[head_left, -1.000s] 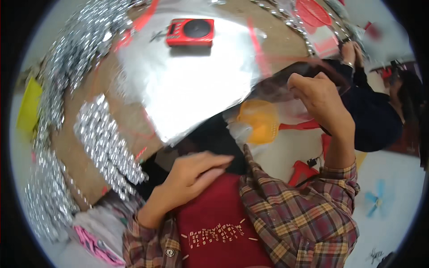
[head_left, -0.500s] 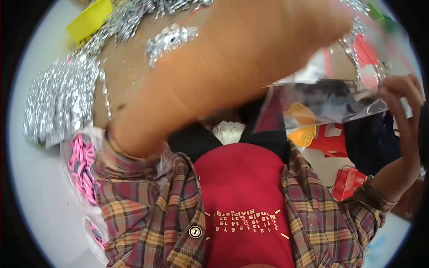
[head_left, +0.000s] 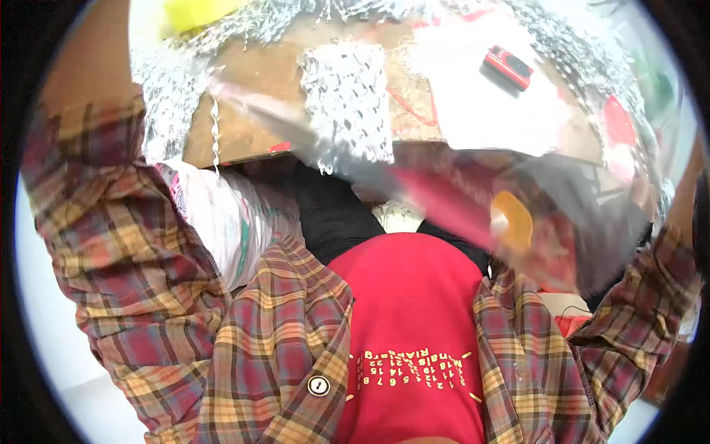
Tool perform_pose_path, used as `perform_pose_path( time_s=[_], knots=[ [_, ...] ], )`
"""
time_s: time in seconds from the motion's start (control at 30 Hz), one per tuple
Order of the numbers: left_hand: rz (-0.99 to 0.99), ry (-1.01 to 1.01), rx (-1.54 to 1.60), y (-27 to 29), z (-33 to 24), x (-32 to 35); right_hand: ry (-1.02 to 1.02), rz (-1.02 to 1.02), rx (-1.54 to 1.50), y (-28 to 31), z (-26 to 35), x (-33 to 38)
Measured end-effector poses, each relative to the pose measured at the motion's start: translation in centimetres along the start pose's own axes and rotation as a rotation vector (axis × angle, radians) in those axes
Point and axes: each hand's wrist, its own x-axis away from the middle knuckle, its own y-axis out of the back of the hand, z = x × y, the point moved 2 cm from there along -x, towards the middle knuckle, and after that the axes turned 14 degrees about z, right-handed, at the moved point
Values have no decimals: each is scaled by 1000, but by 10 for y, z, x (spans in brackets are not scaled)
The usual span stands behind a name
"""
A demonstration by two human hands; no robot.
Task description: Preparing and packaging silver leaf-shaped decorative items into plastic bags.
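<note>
A sheet of clear plastic [head_left: 444, 203], perhaps a bag, stretches slanting across my lap, smeared by motion. Its lower right part bunches beside my right sleeve. My left forearm [head_left: 96, 55] rises along the left rim, and its hand lies beyond the picture. At the right rim only a dark sliver of my right forearm [head_left: 689, 196] shows; that hand is out of sight. Ahead, a piece of silver braided strips [head_left: 347, 92] lies on a brown board [head_left: 255, 111]. Right of it rests a white sheet [head_left: 473, 111] bearing a small red device [head_left: 508, 68] with a dark top.
Silver strips [head_left: 166, 96] heap along the board's left and far sides. A yellow object [head_left: 196, 15] stands far left. A white plastic bag [head_left: 237, 214] with pink things sits by my left leg. Through the plastic shows an orange piece [head_left: 512, 222].
My left arm has swung from across the middle out to the left rim. The clear plastic has spread leftward over my lap. My right hand has passed out of the picture. The white sheet and red device now show.
</note>
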Motion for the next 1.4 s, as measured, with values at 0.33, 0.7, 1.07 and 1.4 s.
perform_pose_path(
  time_s=[0.33, 0.7, 1.07, 1.4],
  knots=[
    [-49, 318, 311, 78, 217, 18, -282, -33, -471, -104, -77, -38],
    [20, 495, 425, -192, 209, 118, -155, 395, -468, -317, -41, 16],
    [-294, 671, 388, -155, 219, 187, 190, 139, -77, -344, -25, -50],
    [-192, 623, 648, -107, 238, 200, 173, 210, -140, -326, -17, -74]
  ],
)
